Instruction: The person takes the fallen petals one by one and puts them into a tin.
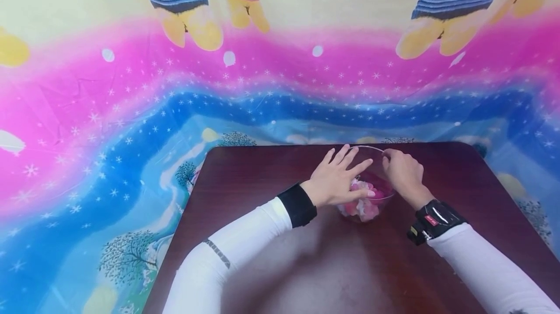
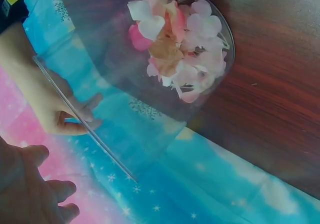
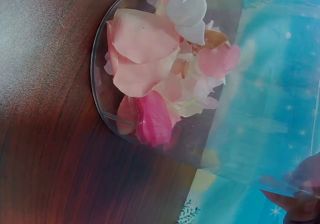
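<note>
A clear plastic container (image 1: 370,147) stands on the table, and pink, white and tan flower petals (image 2: 182,49) lie in its bottom. Through its transparent wall the right wrist view shows the petals close up, with one bright pink piece (image 3: 154,121) among them. My right hand (image 1: 404,175) pinches the container's upper rim on the right side, thumb and fingers on either side of the wall. On the other side my left hand (image 1: 334,180) is held at the container with its fingers spread. Whether it touches the wall I cannot tell.
The dark reddish-brown wooden table (image 1: 258,178) has rounded far corners. Behind and beside it hangs a pink and blue printed cloth (image 1: 144,105) with bears, snowflakes and trees.
</note>
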Motion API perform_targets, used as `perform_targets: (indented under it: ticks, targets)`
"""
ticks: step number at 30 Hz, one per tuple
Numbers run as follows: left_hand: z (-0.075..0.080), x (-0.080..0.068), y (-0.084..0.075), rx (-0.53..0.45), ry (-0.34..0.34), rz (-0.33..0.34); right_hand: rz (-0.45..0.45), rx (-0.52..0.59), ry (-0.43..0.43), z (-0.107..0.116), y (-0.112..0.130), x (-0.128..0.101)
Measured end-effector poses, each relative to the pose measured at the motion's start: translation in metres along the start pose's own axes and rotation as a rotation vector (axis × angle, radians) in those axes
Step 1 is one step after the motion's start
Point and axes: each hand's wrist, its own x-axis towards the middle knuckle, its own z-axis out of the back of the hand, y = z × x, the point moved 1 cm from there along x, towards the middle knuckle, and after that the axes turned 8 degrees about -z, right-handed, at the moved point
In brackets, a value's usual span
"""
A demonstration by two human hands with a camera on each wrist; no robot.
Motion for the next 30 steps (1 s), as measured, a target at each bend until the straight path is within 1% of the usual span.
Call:
perform_targets:
  ticks: [2,9,14,19,22,27,30]
  targets:
    - [-0.001,-0.004,0.001,0.002,-0.008,-0.001,0.001,0.001,0.002,0.000,0.000,0.000]
    - [0.002,-0.019,0.006,-0.024,-0.047,-0.004,0.022,0.008,-0.033,0.001,0.004,0.000]
    - [-0.001,-0.032,0.010,-0.012,-0.055,-0.010,0.018,0.013,-0.034,-0.001,0.004,0.000]
    - [-0.009,-0.046,0.012,-0.021,-0.067,0.002,0.025,0.019,-0.042,-0.003,0.004,0.000]
    - [-0.015,-0.054,0.012,-0.023,-0.073,0.005,0.023,0.023,-0.032,-0.003,0.003,-0.001]
    - [-0.030,-0.064,0.013,-0.030,-0.090,0.004,0.010,0.019,-0.027,0.000,0.001,-0.003]
    - [-0.038,-0.070,0.015,-0.027,-0.099,0.022,0.012,0.017,-0.027,0.002,0.001,-0.004]
